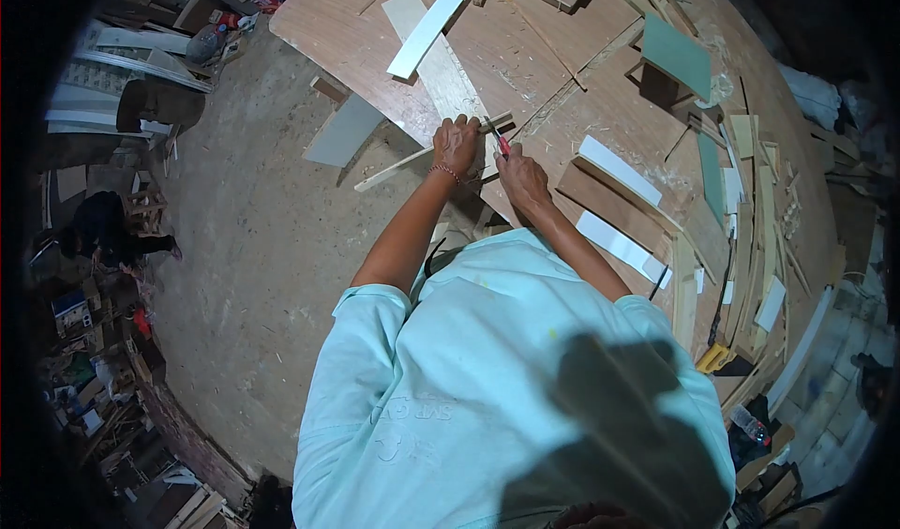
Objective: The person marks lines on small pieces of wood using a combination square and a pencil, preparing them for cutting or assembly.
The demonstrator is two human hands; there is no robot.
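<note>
My left hand [457, 145] presses down with bent fingers at the table's edge, on or beside a long pale board [441, 74]. Close by on the right, my right hand [523, 180] is wrapped round a tool with a red handle [504, 145]. The tool's tip meets a small wooden strip [502, 120] that lies across the board near my left fingertips. Whether my left fingers grip the strip is too small to tell. A white piece [428, 32] rests across the far part of the board.
Green panels [677, 56], white-faced boards [619, 170] and long wood strips [764, 220] lie on the table [337, 14]. A yellow-handled saw [714, 357] is at the right. A grey panel [344, 131] stands below the left edge. Another person [103, 229] is at far left.
</note>
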